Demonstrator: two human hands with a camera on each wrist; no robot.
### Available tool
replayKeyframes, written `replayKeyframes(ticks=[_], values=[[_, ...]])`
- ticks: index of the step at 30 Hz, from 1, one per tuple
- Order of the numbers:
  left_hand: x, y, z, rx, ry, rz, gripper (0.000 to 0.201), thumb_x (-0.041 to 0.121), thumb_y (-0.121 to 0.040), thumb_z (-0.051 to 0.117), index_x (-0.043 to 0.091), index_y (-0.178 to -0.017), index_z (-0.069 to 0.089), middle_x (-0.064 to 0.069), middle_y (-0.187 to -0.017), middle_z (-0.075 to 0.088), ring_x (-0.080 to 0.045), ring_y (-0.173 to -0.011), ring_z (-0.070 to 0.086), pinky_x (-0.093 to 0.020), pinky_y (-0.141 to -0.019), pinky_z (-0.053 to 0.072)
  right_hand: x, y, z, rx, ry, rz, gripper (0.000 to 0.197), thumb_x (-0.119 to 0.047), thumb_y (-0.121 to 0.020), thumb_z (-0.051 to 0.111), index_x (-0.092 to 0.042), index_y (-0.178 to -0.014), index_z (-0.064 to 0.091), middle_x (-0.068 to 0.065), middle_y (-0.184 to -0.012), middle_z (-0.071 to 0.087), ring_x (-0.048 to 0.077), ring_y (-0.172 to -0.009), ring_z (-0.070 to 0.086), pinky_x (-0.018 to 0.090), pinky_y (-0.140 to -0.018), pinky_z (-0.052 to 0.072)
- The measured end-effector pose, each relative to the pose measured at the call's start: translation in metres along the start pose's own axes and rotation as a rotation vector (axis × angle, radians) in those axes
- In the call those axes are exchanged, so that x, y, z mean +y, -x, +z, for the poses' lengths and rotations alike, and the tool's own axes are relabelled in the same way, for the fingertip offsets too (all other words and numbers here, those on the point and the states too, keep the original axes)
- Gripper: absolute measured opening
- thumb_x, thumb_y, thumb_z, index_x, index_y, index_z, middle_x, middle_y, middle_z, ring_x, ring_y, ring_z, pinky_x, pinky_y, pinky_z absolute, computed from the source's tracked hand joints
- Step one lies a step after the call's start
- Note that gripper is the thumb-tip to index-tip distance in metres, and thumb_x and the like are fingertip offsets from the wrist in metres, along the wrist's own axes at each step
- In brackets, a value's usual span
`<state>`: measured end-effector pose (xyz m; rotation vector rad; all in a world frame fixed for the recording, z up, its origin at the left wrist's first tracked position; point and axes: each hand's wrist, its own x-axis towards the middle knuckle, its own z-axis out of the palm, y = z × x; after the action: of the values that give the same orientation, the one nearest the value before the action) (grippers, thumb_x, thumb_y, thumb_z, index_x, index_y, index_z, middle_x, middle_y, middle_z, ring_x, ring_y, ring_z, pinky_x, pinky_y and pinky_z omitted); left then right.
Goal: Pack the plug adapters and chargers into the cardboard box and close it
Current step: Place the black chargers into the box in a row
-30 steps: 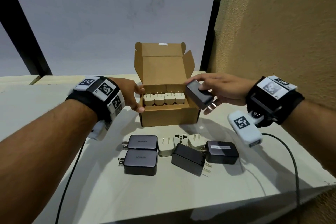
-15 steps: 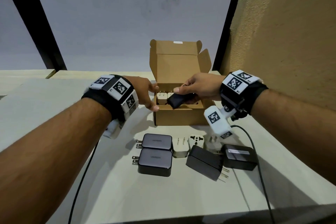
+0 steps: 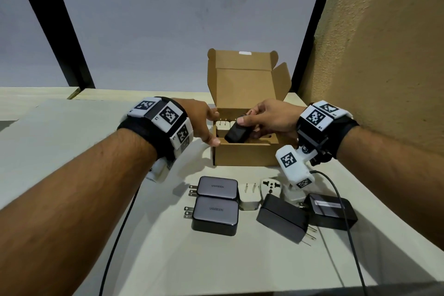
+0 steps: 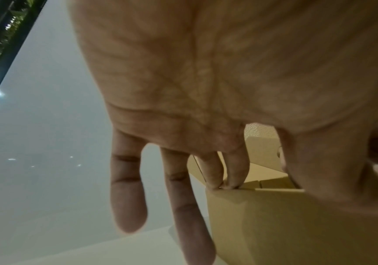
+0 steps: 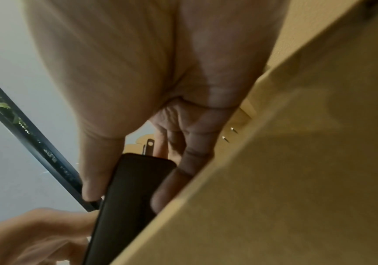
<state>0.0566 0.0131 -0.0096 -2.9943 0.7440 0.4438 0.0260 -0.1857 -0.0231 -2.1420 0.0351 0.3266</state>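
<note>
The brown cardboard box (image 3: 242,157) stands open on the table with its lid up; a row of white plug adapters (image 3: 221,125) stands inside along the back. My right hand (image 3: 242,120) pinches a black charger (image 3: 236,132) between thumb and fingers and holds it tilted inside the box, prongs up (image 5: 148,147). My left hand (image 3: 212,127) rests on the box's left wall with straight fingers: thumb at the front corner, two fingertips (image 4: 219,183) on the rim. In the right wrist view the charger (image 5: 119,206) lies against the box wall (image 5: 296,179).
In front of the box lie two grey UGREEN chargers (image 3: 217,187) (image 3: 215,215), a white two-prong adapter (image 3: 248,197), a white universal adapter (image 3: 271,186) and two black chargers (image 3: 281,218) (image 3: 332,211). A textured wall (image 3: 384,55) rises close on the right. Black cables (image 3: 336,199) trail from both wrists.
My right hand brought the black charger from the box's right side over the rim and lowered it inside. The left hand kept its place on the box's left wall.
</note>
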Motion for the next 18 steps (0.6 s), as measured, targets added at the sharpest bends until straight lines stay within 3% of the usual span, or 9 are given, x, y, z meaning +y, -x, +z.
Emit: replayKeyframes(ticks=[3,6,9,11,14,17,18], values=[[0.000,-0.001,-0.001,-0.008,-0.011,0.001,0.087,0.058,-0.075,0.066,0.029,-0.148,0.029,0.008,-0.151,0.035,-0.021,-0.135,0.037,-0.038,-0.109,0.027,-0.001,0.000,0.000,-0.022,-0.018,0.000,0.042,-0.041,-0.083,0.068,-0.001,-0.096,0.069,0.017,-0.089,0.070,0.023,-0.074,0.067,0.037,-0.079,0.057],[-0.002,-0.004,0.001,-0.015,-0.008,-0.001,0.087,0.059,-0.073,0.066,0.030,-0.147,0.029,0.008,-0.151,0.035,-0.021,-0.135,0.037,-0.038,-0.109,0.027,-0.001,-0.002,0.005,-0.039,-0.054,0.012,0.047,-0.041,-0.086,0.065,0.002,-0.103,0.066,0.018,-0.094,0.066,0.025,-0.073,0.063,0.039,-0.078,0.056],[-0.004,-0.006,0.002,-0.019,-0.007,0.001,0.090,0.062,-0.072,0.066,0.031,-0.147,0.028,0.007,-0.151,0.035,-0.022,-0.135,0.036,-0.039,-0.110,0.026,-0.002,-0.007,0.010,-0.083,-0.055,0.038,0.031,-0.031,-0.085,0.069,-0.004,-0.099,0.064,0.017,-0.100,0.067,0.022,-0.072,0.062,0.035,-0.075,0.056],[-0.005,-0.006,0.002,-0.016,-0.009,0.003,0.090,0.062,-0.072,0.065,0.031,-0.147,0.027,0.006,-0.151,0.035,-0.022,-0.136,0.036,-0.039,-0.110,0.026,-0.004,-0.010,0.013,-0.116,-0.066,0.066,0.017,-0.018,-0.085,0.071,-0.009,-0.095,0.060,0.016,-0.100,0.068,0.020,-0.071,0.064,0.035,-0.081,0.055],[-0.006,-0.008,0.004,-0.010,0.014,-0.001,0.090,0.063,-0.071,0.065,0.032,-0.147,0.028,0.003,-0.150,0.038,-0.023,-0.134,0.038,-0.040,-0.109,0.027,-0.005,-0.014,0.019,-0.120,0.001,0.088,0.024,-0.009,-0.083,0.072,-0.013,-0.099,0.056,0.016,-0.104,0.066,0.021,-0.078,0.063,0.038,-0.088,0.054],[-0.009,-0.012,0.006,-0.011,0.034,0.006,0.093,0.066,-0.068,0.066,0.032,-0.146,0.030,0.010,-0.151,0.034,-0.022,-0.134,0.038,-0.041,-0.110,0.028,-0.006,-0.015,0.024,-0.130,0.048,0.080,0.033,-0.009,-0.084,0.070,-0.018,-0.111,0.053,0.013,-0.104,0.063,0.017,-0.075,0.061,0.027,-0.072,0.054],[-0.010,-0.012,0.007,-0.008,0.035,0.005,0.095,0.067,-0.066,0.066,0.032,-0.146,0.030,0.012,-0.151,0.033,-0.021,-0.134,0.038,-0.041,-0.110,0.028,-0.005,-0.017,0.025,-0.126,0.061,0.077,0.039,-0.009,-0.084,0.071,-0.018,-0.116,0.051,0.012,-0.101,0.064,0.017,-0.075,0.062,0.028,-0.071,0.054]])
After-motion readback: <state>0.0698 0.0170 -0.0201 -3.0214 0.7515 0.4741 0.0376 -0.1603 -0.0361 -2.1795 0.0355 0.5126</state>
